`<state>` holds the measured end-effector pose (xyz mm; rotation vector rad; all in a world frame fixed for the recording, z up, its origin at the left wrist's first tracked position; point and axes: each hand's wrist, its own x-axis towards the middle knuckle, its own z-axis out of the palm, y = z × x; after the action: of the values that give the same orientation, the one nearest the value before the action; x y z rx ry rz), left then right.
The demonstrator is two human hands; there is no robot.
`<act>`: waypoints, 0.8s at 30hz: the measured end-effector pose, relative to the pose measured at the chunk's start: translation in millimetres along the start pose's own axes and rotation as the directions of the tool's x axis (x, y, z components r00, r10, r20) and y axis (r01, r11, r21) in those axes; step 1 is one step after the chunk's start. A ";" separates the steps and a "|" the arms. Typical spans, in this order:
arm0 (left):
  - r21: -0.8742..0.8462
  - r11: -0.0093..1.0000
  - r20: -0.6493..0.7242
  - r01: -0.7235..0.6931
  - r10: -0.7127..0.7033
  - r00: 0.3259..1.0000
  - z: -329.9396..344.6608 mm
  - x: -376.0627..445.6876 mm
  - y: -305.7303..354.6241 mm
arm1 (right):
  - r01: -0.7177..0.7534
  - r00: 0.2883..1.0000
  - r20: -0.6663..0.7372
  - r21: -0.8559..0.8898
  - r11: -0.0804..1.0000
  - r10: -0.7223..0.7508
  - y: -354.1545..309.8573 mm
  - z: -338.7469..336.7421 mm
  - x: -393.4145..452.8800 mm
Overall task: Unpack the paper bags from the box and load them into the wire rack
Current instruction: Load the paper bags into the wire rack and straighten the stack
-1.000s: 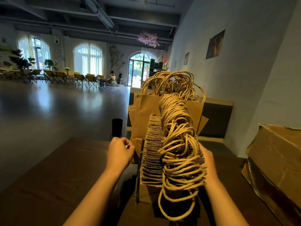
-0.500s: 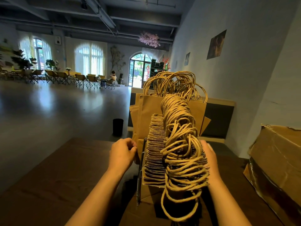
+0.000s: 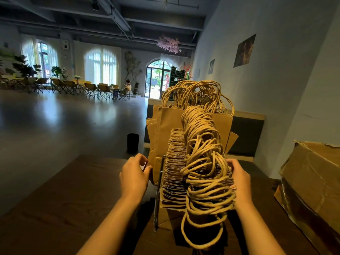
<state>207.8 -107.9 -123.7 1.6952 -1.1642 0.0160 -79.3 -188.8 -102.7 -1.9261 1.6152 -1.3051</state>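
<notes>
Brown paper bags with twisted-cord handles (image 3: 176, 173) stand packed in the thin wire rack (image 3: 159, 183) on the dark wooden table (image 3: 64, 199), left hand (image 3: 135, 176) curled at the rack's edge, grip unclear, right hand (image 3: 240, 178) pressing the stack, torn cardboard box (image 3: 312, 181) well right.

I see two bare forearms, no sleeves reaching into view. The left hand (image 3: 135, 178) and right hand (image 3: 240, 178) wear no gloves, rings, watch or bands that I can see.
</notes>
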 end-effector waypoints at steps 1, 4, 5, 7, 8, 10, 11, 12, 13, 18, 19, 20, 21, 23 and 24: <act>0.009 1.000 -0.001 -0.001 0.001 1.000 -0.8 1.1 -0.9 | -0.011 1.000 0.016 -0.016 1.000 0.011 1.4 -0.3 0.8; 0.035 0.999 0.037 0.013 -0.015 0.999 -3.9 4.5 -3.7 | -0.024 0.997 0.076 -0.080 0.996 0.030 6.8 -0.7 4.2; 0.038 0.999 0.052 0.019 -0.021 0.998 -5.3 5.6 -4.4 | -0.024 0.995 0.094 -0.092 0.996 0.032 7.6 -1.1 4.9; 0.031 0.999 0.085 0.026 -0.029 0.996 -8.9 7.7 -4.5 | -0.021 0.993 0.111 -0.099 0.995 0.032 9.2 -2.1 5.5; 0.021 0.999 0.105 0.028 -0.030 0.994 -10.1 9.4 -4.4 | -0.017 0.994 0.108 -0.091 0.996 0.027 10.2 -1.9 5.8; 0.008 1.000 0.151 0.021 -0.022 0.988 -8.4 12.4 -5.0 | -0.026 0.996 0.086 -0.057 0.998 0.031 13.0 -1.4 5.2; 0.009 1.000 0.169 0.017 -0.018 0.985 -6.8 12.2 -5.4 | -0.033 0.997 0.075 -0.042 0.999 0.036 14.3 -0.8 4.3; 0.005 1.000 0.178 0.019 -0.019 0.984 -5.4 11.5 -6.5 | -0.035 0.997 0.069 -0.032 0.999 0.037 15.5 0.1 3.3; -0.010 1.000 0.178 0.025 -0.023 0.984 -4.5 10.6 -7.1 | -0.035 0.997 0.067 -0.027 0.999 0.037 16.9 0.9 2.6; -0.177 0.977 0.192 0.118 -0.083 0.978 -4.6 8.9 -8.2 | -0.051 0.996 0.076 0.040 0.998 0.048 18.7 1.0 2.0; -0.212 0.968 0.190 0.135 -0.094 0.977 -4.9 7.9 -7.2 | -0.051 0.996 0.069 0.044 0.998 0.048 18.1 1.2 2.1; -0.239 0.959 0.192 0.154 -0.109 0.975 -4.6 6.9 -6.3 | -0.055 0.997 0.060 0.046 0.997 0.052 17.4 1.2 2.3; -0.264 0.948 0.193 0.176 -0.127 0.973 -3.5 5.3 -5.6 | -0.059 0.997 0.052 0.050 0.997 0.056 17.1 1.1 1.8; -0.321 0.918 0.194 0.232 -0.176 0.965 -0.2 3.9 -6.0 | -0.067 0.997 0.041 0.061 0.996 0.065 17.3 -0.1 1.3; -0.354 0.898 0.198 0.260 -0.200 0.960 0.9 3.4 -6.0 | -0.074 0.997 0.036 0.068 0.995 0.072 17.2 -1.2 1.3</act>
<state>213.3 -110.9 -126.7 1.4945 -0.9950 -0.4709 -90.9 -195.1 -113.9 -1.8216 1.5878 -1.2758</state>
